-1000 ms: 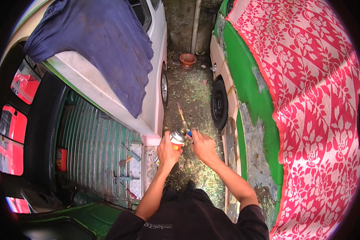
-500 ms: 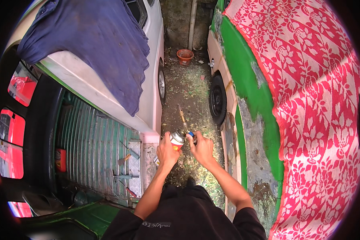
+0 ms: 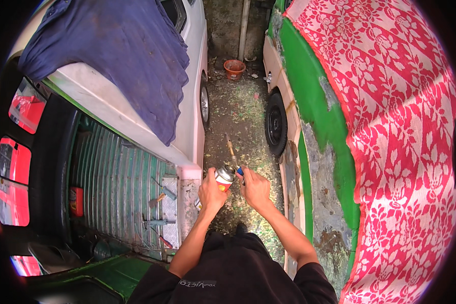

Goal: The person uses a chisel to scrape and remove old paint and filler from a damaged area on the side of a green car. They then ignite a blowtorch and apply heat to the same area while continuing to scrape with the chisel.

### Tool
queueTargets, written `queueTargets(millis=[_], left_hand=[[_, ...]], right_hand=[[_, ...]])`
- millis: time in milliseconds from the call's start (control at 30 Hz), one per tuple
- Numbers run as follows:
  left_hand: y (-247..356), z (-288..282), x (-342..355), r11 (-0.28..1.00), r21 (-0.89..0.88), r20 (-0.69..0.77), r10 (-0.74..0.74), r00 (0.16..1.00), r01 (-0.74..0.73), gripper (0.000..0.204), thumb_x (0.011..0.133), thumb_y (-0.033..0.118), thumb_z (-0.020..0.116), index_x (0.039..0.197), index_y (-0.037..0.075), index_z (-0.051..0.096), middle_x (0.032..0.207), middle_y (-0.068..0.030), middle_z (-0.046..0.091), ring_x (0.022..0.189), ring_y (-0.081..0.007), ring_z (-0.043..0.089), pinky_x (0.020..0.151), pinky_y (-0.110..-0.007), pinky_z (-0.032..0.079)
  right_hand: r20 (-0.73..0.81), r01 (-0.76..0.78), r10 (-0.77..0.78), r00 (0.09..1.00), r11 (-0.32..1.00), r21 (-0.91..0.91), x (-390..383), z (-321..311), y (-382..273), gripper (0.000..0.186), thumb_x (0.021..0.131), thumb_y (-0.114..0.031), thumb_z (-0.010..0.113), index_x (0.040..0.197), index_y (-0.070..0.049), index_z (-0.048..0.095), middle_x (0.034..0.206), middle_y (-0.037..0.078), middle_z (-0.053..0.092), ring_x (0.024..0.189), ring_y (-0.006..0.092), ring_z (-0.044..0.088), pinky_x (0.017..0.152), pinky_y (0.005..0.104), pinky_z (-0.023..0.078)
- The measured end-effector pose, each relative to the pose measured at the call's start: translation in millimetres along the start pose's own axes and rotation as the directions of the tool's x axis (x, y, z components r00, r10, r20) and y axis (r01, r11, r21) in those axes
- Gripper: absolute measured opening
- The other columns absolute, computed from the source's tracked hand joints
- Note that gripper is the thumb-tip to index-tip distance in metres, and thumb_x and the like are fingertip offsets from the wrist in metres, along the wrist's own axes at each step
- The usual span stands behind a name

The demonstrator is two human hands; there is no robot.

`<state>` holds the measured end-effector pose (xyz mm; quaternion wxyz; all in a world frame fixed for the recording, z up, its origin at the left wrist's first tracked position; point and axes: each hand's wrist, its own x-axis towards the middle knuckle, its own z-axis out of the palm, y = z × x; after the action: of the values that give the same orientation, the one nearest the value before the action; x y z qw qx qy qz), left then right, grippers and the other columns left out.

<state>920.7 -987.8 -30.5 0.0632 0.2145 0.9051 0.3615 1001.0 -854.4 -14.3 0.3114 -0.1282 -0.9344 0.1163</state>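
My left hand (image 3: 210, 193) is closed around a gas canister (image 3: 223, 179), white and red with a metal top, held in front of my body. Beside it my right hand (image 3: 256, 191) has its fingers closed on the blue part of a blowtorch head (image 3: 231, 149). The torch's brass tube points up and away from me. Its lower end is close to the canister's top; I cannot tell whether the two are joined. My right fingers partly hide the blue part.
A white vehicle under a dark blue cloth (image 3: 116, 61) stands left, with tools on a ribbed green floor (image 3: 111, 187). Right is a green, patchy vehicle (image 3: 309, 76) under a red floral cloth (image 3: 405, 152). An orange basin (image 3: 234, 70) sits at the far end of the leaf-strewn ground.
My right fingers have shifted and curled further over the blue part of the torch head. The torch has tilted slightly. My left hand and the canister have barely moved.
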Motion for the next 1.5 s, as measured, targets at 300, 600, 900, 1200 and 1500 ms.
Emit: queueTargets(millis=[300,600,900,1200,1500], left_hand=[[-29.0,1.2,5.8,0.945,-0.327,0.100,0.054,0.994,-0.019,0.081,0.060,0.012,0.085,0.128,0.007,0.042,0.107,-0.0199,0.067,0.101,-0.0365,0.066,0.084,-0.045,0.053],[-66.1,-12.0,-20.5,0.737,-0.676,0.207,0.204,0.957,-0.010,0.080,0.061,0.006,0.086,0.126,0.005,0.041,0.098,-0.0059,0.064,0.092,-0.0148,0.063,0.085,-0.032,0.052],[-72.9,-25.5,-31.3,0.767,-0.641,0.239,0.217,0.947,-0.014,0.081,0.061,0.008,0.087,0.128,0.003,0.042,0.102,-0.0075,0.064,0.097,-0.0143,0.062,0.089,-0.031,0.050],[-68.9,-36.8,-35.4,0.772,-0.635,0.235,0.237,0.942,-0.036,0.082,0.061,0.010,0.088,0.128,0.003,0.043,0.104,-0.0084,0.064,0.098,-0.0147,0.062,0.090,-0.031,0.050],[-70.5,-32.0,-44.4,0.803,-0.591,0.252,0.275,0.928,-0.078,0.081,0.060,0.002,0.086,0.127,0.002,0.039,0.105,-0.0064,0.063,0.095,-0.0132,0.061,0.088,-0.030,0.050]], right_hand=[[0.368,-0.525,0.378,0.850,0.548,0.651,-0.9,-1.6,11.4,0.017,0.099,-0.015,0.058,0.108,-0.001,0.057,0.082,0.004,0.062,0.063,0.0138,0.057,0.053,0.0318,0.048],[0.718,-0.724,0.344,0.606,-0.137,0.676,1.7,-4.2,8.7,0.035,0.103,-0.037,0.050,0.086,-0.007,0.055,0.067,-0.005,0.044,0.053,0.0023,0.032,0.044,0.0210,0.021],[0.622,-0.650,0.337,0.707,-0.040,0.759,7.7,19.1,8.2,0.037,0.102,-0.032,0.049,0.075,-0.008,0.055,0.066,-0.004,0.048,0.048,0.0041,0.034,0.044,0.0225,0.024],[0.619,-0.649,0.300,0.726,-0.001,0.761,22.1,-3.9,-6.9,0.027,0.102,-0.032,0.057,0.088,-0.010,0.051,0.069,-0.004,0.048,0.051,0.0042,0.036,0.046,0.0207,0.026],[0.697,-0.709,0.349,0.626,-0.118,0.696,29.7,8.6,7.9,0.039,0.098,-0.039,0.047,0.070,-0.011,0.048,0.059,-0.008,0.040,0.047,0.0022,0.029,0.043,0.0217,0.020]])
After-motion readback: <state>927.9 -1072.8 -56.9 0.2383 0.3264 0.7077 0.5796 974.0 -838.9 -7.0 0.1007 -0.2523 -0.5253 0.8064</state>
